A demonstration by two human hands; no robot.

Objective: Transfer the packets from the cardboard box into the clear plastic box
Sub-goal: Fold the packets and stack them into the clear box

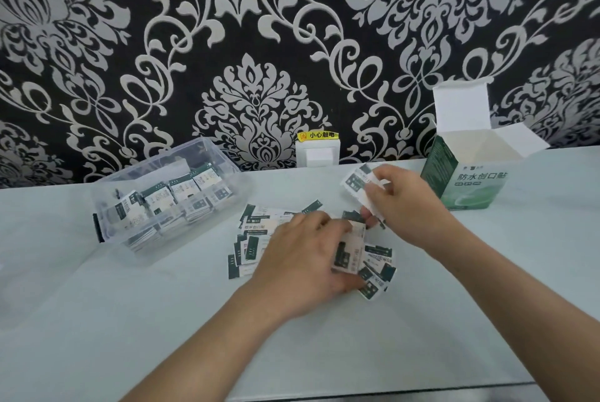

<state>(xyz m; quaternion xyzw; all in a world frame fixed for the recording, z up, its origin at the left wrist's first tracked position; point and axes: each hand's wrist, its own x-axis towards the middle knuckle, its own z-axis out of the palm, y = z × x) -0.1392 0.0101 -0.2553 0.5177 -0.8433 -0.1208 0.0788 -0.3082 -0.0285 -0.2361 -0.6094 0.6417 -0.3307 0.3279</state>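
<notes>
Several green-and-white packets [253, 239] lie scattered on the table's middle. My left hand [302, 259] rests over the pile, its fingers and thumb gripping a small stack of packets [349, 250]. My right hand [402, 203] hovers just behind, pinching a few packets [357, 182]. The clear plastic box [168, 197] stands at the left with rows of packets inside. The green cardboard box [467, 184] stands open at the right; I cannot see its bottom.
The pale table [422, 353] ends at a front edge near the lower right. A white wall socket [318, 151] with a yellow warning label sits at the patterned wall behind the pile.
</notes>
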